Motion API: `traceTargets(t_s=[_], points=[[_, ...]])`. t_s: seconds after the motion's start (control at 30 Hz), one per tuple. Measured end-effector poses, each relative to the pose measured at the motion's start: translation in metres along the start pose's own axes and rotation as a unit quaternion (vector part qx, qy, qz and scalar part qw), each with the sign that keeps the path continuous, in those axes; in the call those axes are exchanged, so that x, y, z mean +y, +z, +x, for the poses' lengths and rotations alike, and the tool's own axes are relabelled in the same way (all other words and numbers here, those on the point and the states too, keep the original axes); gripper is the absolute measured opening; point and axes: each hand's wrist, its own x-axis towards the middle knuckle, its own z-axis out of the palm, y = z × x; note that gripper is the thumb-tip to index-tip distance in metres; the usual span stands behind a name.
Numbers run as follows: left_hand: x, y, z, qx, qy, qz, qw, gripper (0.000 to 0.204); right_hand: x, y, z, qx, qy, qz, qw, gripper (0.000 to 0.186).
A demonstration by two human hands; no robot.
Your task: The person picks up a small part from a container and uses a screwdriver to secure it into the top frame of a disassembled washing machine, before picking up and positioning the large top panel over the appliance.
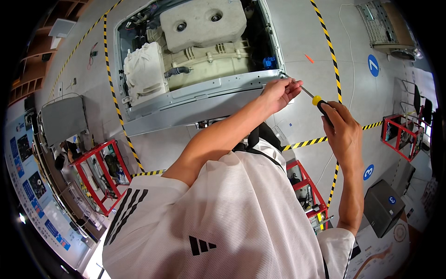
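An open grey metal appliance cabinet (190, 100) shows a concrete block (200, 35), a cream tub (209, 69), a white plastic housing (141, 76) and a blue part (269, 63). At the cabinet's near right corner, my left hand (280, 93) has its fingers closed around the thin shaft of a screwdriver (318, 101), close to the tip, which points at that corner; the tip itself is too small to make out clearly. Lower right, my right hand (343, 128) grips the black and yellow handle.
Striped floor tape (325, 35) borders the work area. Red tool carts stand at left (100, 153), right (392, 125) and below (304, 183). A grey panel (62, 116), a dark box (385, 209) and another metal unit (385, 28) are around. An orange object (309, 58) lies on the floor.
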Motion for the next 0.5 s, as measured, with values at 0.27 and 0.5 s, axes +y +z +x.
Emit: traceTargets(t_s=[0.27,0.5], points=[[0.001,-0.008,0.009,-0.058,0.002,-0.070,0.996,0.020,-0.012,-0.030,0.045,-0.074,-0.006,0.085,0.994,0.036],[0.033,-0.012,-0.006,-0.004,0.031,0.133,0.991,0.019,-0.004,-0.033,0.086,-0.020,-0.110,0.047,0.993,0.025]])
